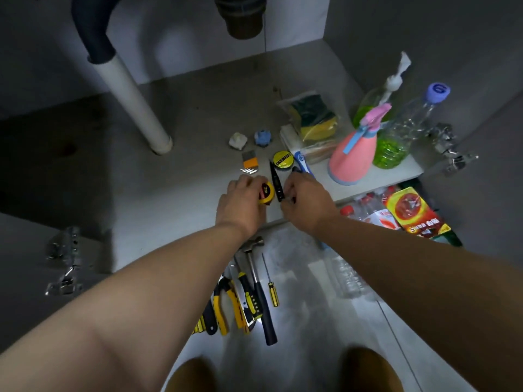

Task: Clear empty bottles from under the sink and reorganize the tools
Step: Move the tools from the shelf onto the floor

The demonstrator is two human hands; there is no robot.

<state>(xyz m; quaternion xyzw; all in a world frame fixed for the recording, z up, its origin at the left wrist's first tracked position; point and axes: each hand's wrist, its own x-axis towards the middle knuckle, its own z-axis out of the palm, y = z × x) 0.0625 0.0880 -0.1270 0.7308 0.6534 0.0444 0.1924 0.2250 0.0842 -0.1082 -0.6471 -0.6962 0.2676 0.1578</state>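
Note:
My left hand [240, 198] grips a yellow tape measure [266, 192] on the cabinet floor [184, 171] near its front edge. Just right of it, my right hand [307, 198] pinches a slim black tool [276, 182] that lies pointing away from me. Behind them sit a yellow tape roll [282, 159], an orange scraper [250, 159] and a few small metal bits [249, 170]. On the tiled floor below lie a hammer [259, 287], pliers [223, 304], a yellow screwdriver [272, 290] and other yellow-handled tools. Clear empty bottles with red caps [365, 206] lie outside the cabinet at the right.
A white drain pipe [133, 106] stands at the left of the cabinet. At the right are a pink spray bottle [353, 154], green bottles [392, 149], a sponge pack [315, 120] and a blue brush [302, 162]. A red and yellow package [416, 210] lies by the bottles. Door hinges [65, 258] flank the opening.

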